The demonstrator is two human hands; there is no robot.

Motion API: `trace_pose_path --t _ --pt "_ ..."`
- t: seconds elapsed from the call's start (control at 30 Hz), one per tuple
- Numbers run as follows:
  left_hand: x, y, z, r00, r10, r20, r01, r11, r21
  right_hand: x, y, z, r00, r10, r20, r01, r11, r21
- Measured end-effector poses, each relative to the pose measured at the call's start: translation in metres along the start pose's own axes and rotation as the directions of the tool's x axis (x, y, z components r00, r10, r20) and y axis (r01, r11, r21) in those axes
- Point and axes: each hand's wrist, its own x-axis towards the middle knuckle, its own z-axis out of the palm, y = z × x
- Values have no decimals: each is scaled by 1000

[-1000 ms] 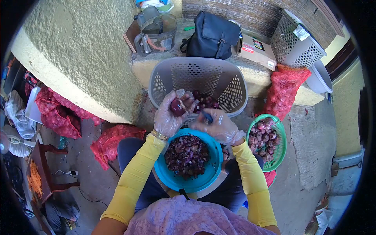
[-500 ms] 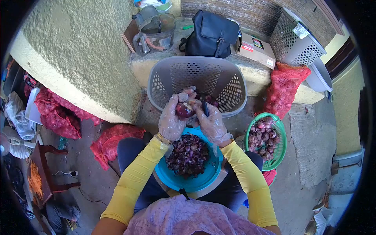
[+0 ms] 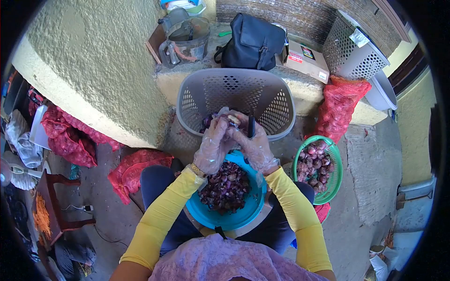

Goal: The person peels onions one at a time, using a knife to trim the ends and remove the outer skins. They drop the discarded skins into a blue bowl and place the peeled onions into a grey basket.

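Observation:
Both hands wear clear plastic gloves and meet over the near rim of a grey perforated basket point(image 3: 234, 86). My left hand point(image 3: 212, 145) is wrapped round an onion point(image 3: 233, 121), mostly hidden by the fingers, its pale end showing. My right hand point(image 3: 255, 147) grips a knife with a dark handle point(image 3: 251, 126); its blade is hidden. Below the hands, a blue basin point(image 3: 255, 206) holds purple onion skins and scraps point(image 3: 225, 185). Some onions point(image 3: 206, 122) show inside the grey basket beside my left hand.
A green basket point(image 3: 338, 175) of onions stands at the right, near a red net sack point(image 3: 338, 107). More red sacks point(image 3: 138, 168) lie at the left. A black bag point(image 3: 253, 42), a cardboard box point(image 3: 307, 61) and a clear bucket point(image 3: 190, 42) sit on the ledge.
My hands have drawn together and turned, so the onion is now mostly covered by fingers. The knife handle has shifted slightly right and stands more upright.

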Motion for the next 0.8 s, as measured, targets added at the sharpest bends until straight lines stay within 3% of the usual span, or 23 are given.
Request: trace_pose_path --t 0.13,0.27,0.33,0.43,0.57,0.63,0.77,0.8 --pt "2 20 -4 997 -66 -29 70 987 145 1 -3 -10 999 17 43 -13 995 -97" --pt "5 32 -14 987 -159 22 152 970 191 0 2 -21 997 47 67 -43 997 -58" --pt "4 40 -10 984 -126 122 94 967 238 -3 2 -24 990 -27 140 33 999 -39" --pt "10 39 -23 974 -94 207 18 940 341 -4 3 -29 984 -18 179 28 998 -54" --pt "5 44 -20 973 -151 174 102 960 260 -5 -7 -23 985 44 166 -43 999 -6" --pt "6 45 -18 977 -109 186 44 945 323 -3 -6 -26 982 19 186 -6 997 -71" --pt "11 42 -26 972 -67 225 -38 902 430 -4 -4 -24 988 20 154 -18 1000 -16" --pt "12 41 -25 978 -51 202 -47 892 451 -5 -7 -24 994 5 112 8 993 -115"
